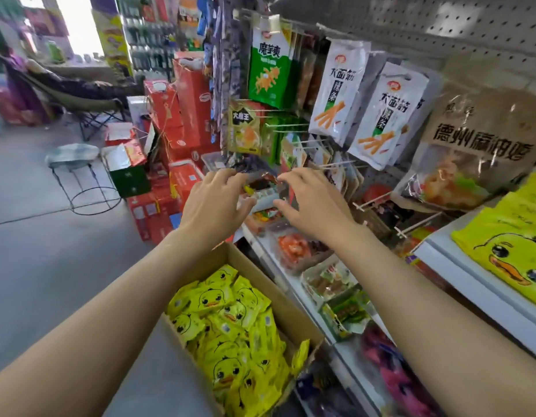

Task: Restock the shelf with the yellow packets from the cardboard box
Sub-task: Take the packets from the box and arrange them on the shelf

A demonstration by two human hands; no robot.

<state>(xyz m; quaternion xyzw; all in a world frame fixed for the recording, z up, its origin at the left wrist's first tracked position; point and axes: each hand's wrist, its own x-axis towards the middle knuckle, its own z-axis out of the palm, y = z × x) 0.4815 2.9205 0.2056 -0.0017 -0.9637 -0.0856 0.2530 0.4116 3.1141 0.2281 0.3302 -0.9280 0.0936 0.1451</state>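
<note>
— What are the hands doing?
— The left hand [214, 203] and right hand [310, 204] reach forward over the shelf [294, 284], fingers loosely curled around small dark snack packs; an actual grip I cannot tell.
— And the yellow packets [230, 335]?
— Below and behind both wrists, heaped in the cardboard box [260, 275], nearer the left arm.

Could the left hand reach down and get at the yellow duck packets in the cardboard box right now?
Probably yes. The left hand is up at the shelf goods, but the cardboard box stands open right below that arm, and nothing covers the yellow duck packets.
</note>
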